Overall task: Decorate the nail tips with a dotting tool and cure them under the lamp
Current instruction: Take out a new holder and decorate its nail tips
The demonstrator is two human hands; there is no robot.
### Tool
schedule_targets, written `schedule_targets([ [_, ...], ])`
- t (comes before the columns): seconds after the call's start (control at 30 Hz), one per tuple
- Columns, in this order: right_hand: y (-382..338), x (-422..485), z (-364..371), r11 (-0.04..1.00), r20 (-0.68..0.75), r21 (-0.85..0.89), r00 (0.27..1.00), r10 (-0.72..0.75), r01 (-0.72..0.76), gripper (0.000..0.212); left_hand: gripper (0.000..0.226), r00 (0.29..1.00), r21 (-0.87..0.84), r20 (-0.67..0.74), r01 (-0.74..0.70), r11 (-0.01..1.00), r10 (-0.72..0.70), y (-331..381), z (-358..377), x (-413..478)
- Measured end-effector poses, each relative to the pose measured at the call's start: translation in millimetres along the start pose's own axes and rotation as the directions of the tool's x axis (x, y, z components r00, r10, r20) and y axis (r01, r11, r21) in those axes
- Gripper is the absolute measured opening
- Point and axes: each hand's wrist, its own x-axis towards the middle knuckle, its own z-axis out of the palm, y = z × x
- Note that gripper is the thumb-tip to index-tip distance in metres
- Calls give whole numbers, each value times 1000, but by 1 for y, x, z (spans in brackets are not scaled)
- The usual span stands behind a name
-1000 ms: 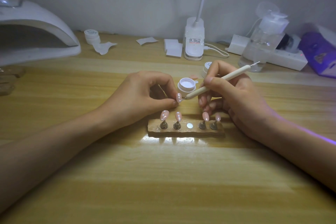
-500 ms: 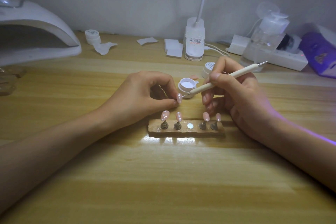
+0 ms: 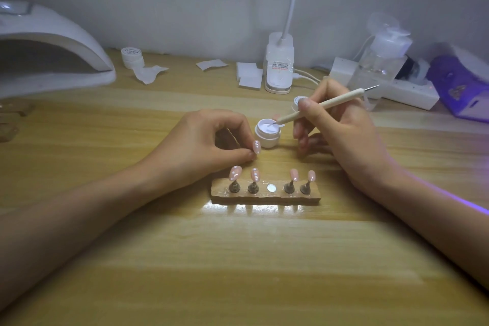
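Observation:
My left hand [image 3: 203,145] pinches a small stand carrying a pink nail tip [image 3: 256,146] with white dots, just above the wooden holder [image 3: 265,194]. The holder carries several pink nail tips on metal stands, such as the leftmost one [image 3: 235,173], and its middle magnet spot is bare. My right hand [image 3: 341,137] grips a cream dotting tool [image 3: 321,106] like a pen. The tool's tip dips into the white gel of the open little jar [image 3: 267,133]. The white curing lamp [image 3: 50,47] stands at the far left.
A desk lamp base [image 3: 279,66], white wipes [image 3: 248,75], a closed jar [image 3: 131,57], a pump bottle [image 3: 381,58], a power strip [image 3: 404,90] and a purple device [image 3: 460,82] line the back of the wooden table [image 3: 238,259]. The jar's lid [image 3: 297,103] lies behind my right hand.
My right hand has lifted the dotting tool's tip away from the held nail tip and moved it back into the gel jar. My left hand stays still.

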Motion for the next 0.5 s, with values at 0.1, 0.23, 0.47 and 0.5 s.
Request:
schedule_targets([
  [0.1, 2, 0, 0, 1000, 34, -6, 999, 16, -16, 21, 16, 1000, 2, -1, 1, 1000, -1, 0, 0, 0],
  [0.23, 3, 1, 0, 1000, 49, -1, 998, 29, -29, 20, 17, 1000, 0, 2, 0, 1000, 0, -1, 0, 0],
  [0.47, 2, -1, -3, 996, -36, 29, 995, -88, 89, 19, 16, 1000, 4, 0, 3, 1000, -3, -1, 1, 0],
  [0.5, 2, -1, -4, 993, -48, 39, 993, -108, 110, 17, 16, 1000, 6, -1, 4, 1000, -4, -1, 1, 0],
])
